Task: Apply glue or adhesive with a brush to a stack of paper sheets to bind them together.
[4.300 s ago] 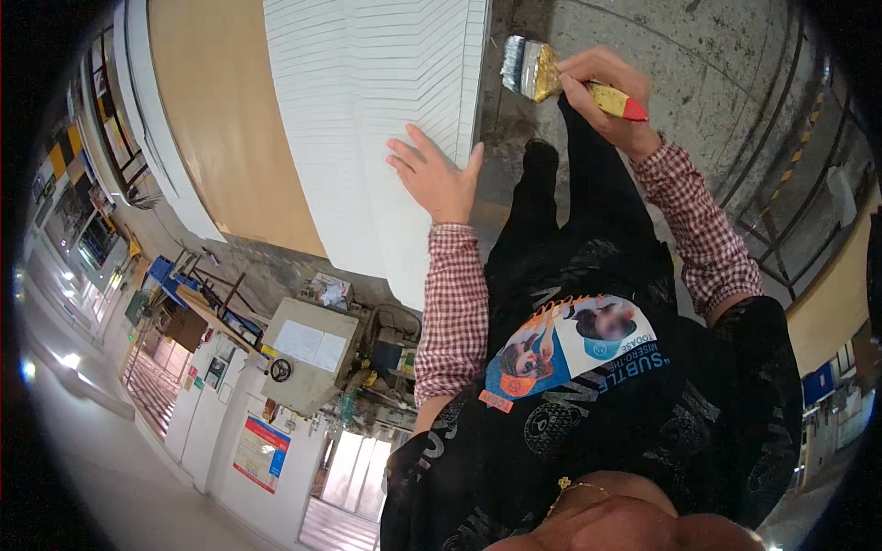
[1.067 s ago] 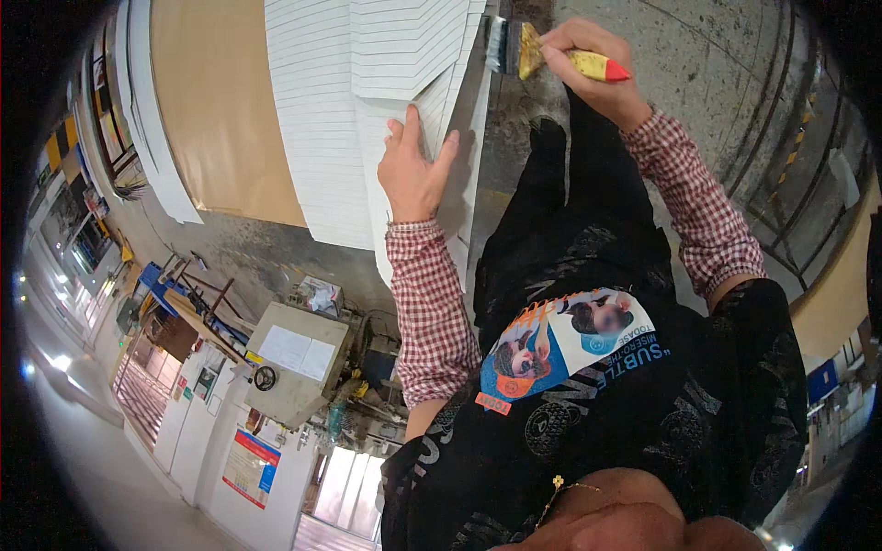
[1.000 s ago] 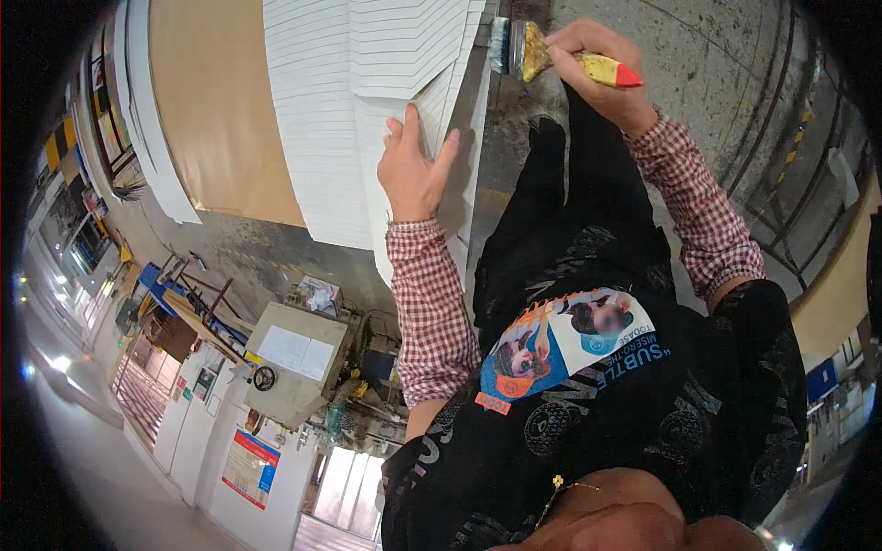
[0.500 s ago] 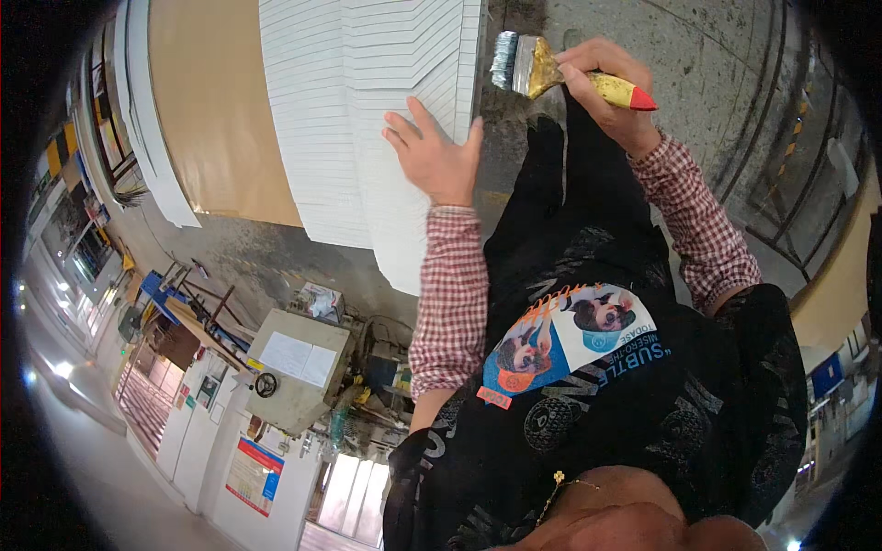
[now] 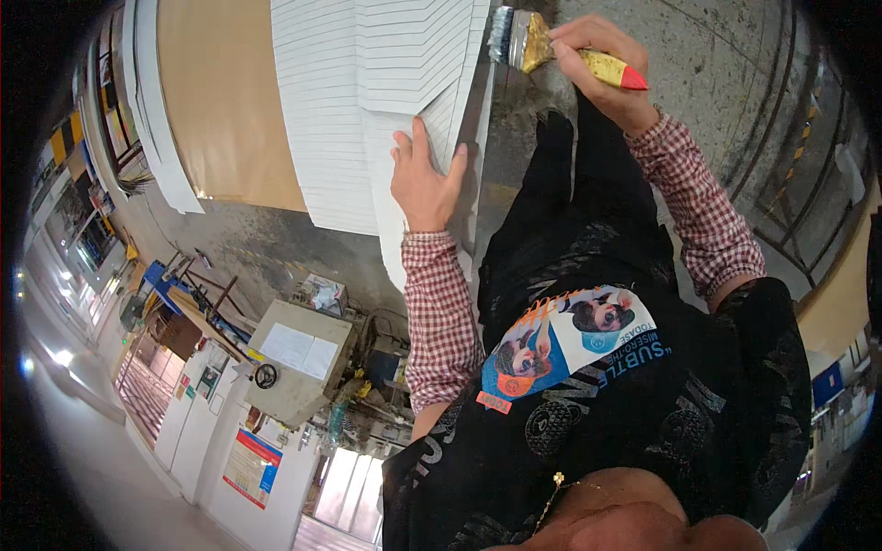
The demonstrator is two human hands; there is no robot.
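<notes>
My right hand (image 5: pixel 604 69) is wrapped round the yellow and red handle of a paintbrush (image 5: pixel 530 42). The brush's bristles, coated grey-white, point left and hang past the right edge of the white sheets. With fingers spread, my left hand (image 5: pixel 429 184) lies on the near part of a fanned stack of white paper sheets (image 5: pixel 322 119). The sheets overlap in narrow steps, so their edges make many parallel lines. Close to my left fingertips, the right-hand strip of sheets is bent and a little lifted. Whatever lies under my left palm is hidden.
Left of the stack is a tan board or sheet (image 5: pixel 220 110), with more white sheets (image 5: pixel 152 110) beyond it. A grey machine with a black handwheel (image 5: pixel 265 376) stands lower left, papers on top. Dark metal rails (image 5: pixel 781 184) run along the floor at right.
My left hand has slid toward me along the sheets, and their right-hand strip has bent and shifted. My right hand and the brush have moved slightly up and left.
</notes>
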